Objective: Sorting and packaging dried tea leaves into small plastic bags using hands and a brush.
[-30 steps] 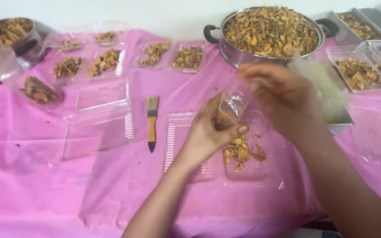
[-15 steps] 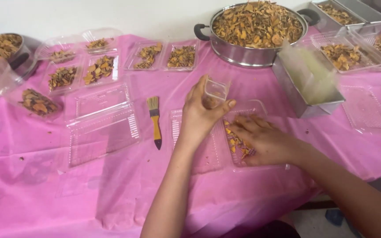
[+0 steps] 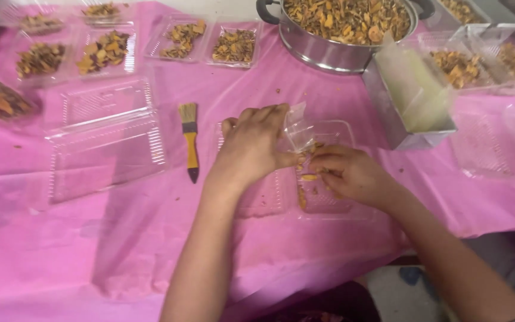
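Left hand: left hand (image 3: 251,146) at frame centre, fingers curled closed around a small clear plastic bag (image 3: 298,128) — thumb and fingertips pinch its lower edge, the bag's mouth tilted up and to the right.
Right hand: right hand (image 3: 347,173) just right of centre, fingertips bunched together and pressed down on orange-brown snack pieces (image 3: 306,173); pinched shut on a few of them, though how many sit inside the pinch I cannot tell.
Contact: the two hands nearly touch at the bag's lower corner.
Under the hands: open clear hinged tray (image 3: 329,200), lying flat on the pink tablecloth (image 3: 61,250), snack pieces scattered in its right half.
Left of the grip: paintbrush (image 3: 190,140) with a yellow handle, bristles toward the top of the frame, well apart from the left hand.
Further left: empty clear clamshell container (image 3: 105,140), lid open.
Upper centre: steel pot (image 3: 323,50) heaped with the same snack mix.
Right: metal box (image 3: 415,101) of pale sheets — tilted open side up.
Upper left: filled clear trays (image 3: 105,50) in a row.
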